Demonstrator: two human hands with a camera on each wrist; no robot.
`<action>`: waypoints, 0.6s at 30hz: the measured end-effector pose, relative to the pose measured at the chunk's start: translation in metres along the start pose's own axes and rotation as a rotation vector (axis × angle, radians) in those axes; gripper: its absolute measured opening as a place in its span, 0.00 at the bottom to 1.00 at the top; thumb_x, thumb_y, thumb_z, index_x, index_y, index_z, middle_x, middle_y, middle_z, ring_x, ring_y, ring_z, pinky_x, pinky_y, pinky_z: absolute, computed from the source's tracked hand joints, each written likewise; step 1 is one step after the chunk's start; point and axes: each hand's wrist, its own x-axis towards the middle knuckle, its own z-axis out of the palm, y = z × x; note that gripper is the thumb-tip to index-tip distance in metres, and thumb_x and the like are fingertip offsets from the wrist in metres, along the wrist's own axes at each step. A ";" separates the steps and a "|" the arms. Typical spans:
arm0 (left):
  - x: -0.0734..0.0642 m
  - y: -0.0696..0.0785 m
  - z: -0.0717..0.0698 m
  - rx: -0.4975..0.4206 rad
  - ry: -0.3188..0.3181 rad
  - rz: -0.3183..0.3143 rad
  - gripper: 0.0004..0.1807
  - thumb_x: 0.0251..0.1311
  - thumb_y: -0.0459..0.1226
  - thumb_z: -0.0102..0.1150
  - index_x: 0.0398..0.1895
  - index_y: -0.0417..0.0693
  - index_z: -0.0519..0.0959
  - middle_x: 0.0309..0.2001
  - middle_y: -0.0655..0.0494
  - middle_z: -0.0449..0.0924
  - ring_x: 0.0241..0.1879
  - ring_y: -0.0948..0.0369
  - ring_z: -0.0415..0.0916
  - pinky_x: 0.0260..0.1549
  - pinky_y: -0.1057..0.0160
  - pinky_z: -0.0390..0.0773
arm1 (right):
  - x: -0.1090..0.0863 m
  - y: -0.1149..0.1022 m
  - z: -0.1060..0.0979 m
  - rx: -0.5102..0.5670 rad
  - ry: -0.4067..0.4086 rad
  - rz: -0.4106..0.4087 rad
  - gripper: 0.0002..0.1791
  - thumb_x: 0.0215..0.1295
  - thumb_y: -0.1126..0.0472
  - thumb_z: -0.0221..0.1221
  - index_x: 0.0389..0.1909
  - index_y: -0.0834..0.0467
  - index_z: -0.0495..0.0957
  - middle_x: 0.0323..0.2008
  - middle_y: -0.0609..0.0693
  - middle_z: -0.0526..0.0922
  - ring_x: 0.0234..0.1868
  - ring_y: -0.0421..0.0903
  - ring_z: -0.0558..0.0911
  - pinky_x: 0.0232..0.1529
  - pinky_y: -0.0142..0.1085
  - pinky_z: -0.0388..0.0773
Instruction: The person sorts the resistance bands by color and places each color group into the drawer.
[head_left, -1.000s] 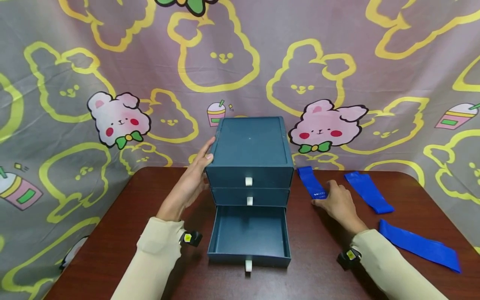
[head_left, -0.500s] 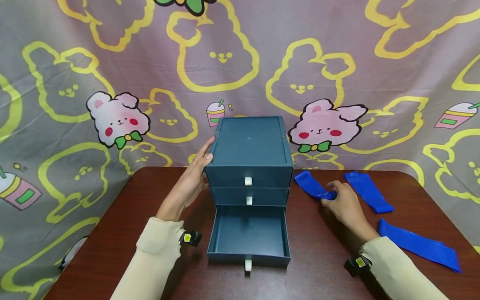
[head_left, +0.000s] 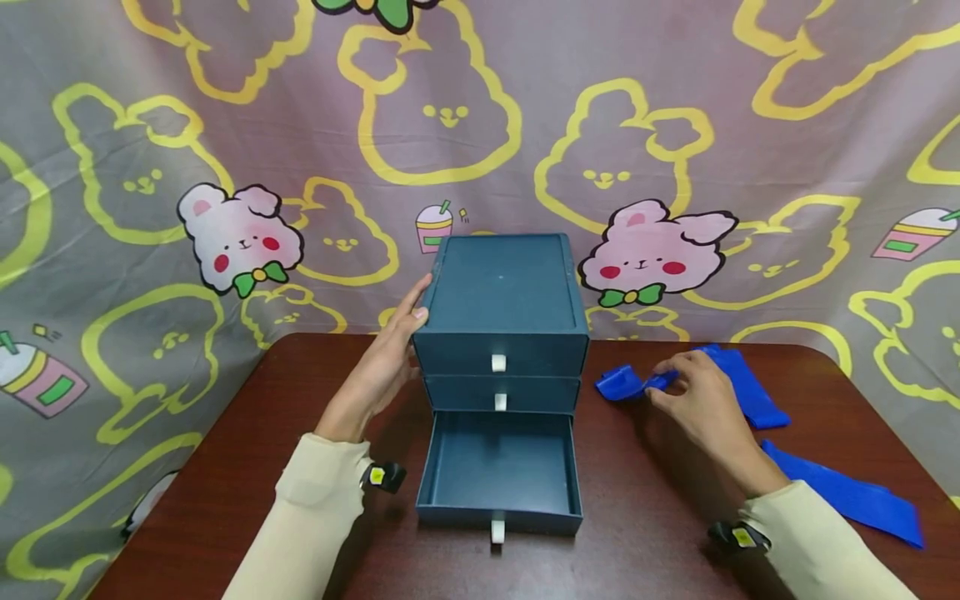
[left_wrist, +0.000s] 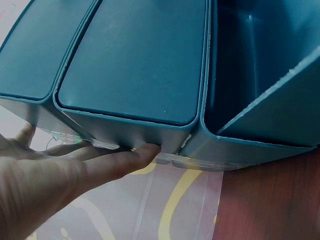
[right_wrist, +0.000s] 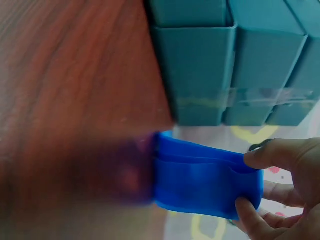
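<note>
A dark teal desktop drawer unit (head_left: 501, 287) stands on the table, its bottom drawer (head_left: 498, 475) pulled out and nothing lying in it. My left hand (head_left: 373, 368) rests on the unit's left side with fairly straight fingers; in the left wrist view its thumb (left_wrist: 147, 151) touches the side wall. To the right of the unit, my right hand (head_left: 703, 398) pinches one end of a blue resistance band (head_left: 621, 384). The right wrist view shows this flat band (right_wrist: 200, 185) bent up between thumb and fingers, its far part still low by the table.
Two more blue resistance bands lie at the right, one (head_left: 753, 390) behind the right hand and another (head_left: 851, 492) beside the right forearm. A patterned cloth (head_left: 480, 108) hangs behind the brown table (head_left: 630, 542). Small white pulls (head_left: 498, 363) stick out from the drawer fronts.
My right hand has taken hold of the near end of the closest band and drawn it rightward, so the flat band is now folded and shifted. The left hand stays put.
</note>
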 end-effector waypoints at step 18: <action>0.000 -0.001 0.000 -0.003 0.002 0.012 0.34 0.80 0.54 0.40 0.84 0.83 0.44 0.86 0.59 0.33 0.81 0.36 0.44 0.70 0.21 0.53 | -0.012 -0.057 -0.045 0.033 0.115 -0.167 0.15 0.52 0.71 0.76 0.41 0.63 0.87 0.47 0.57 0.82 0.48 0.57 0.81 0.48 0.08 0.66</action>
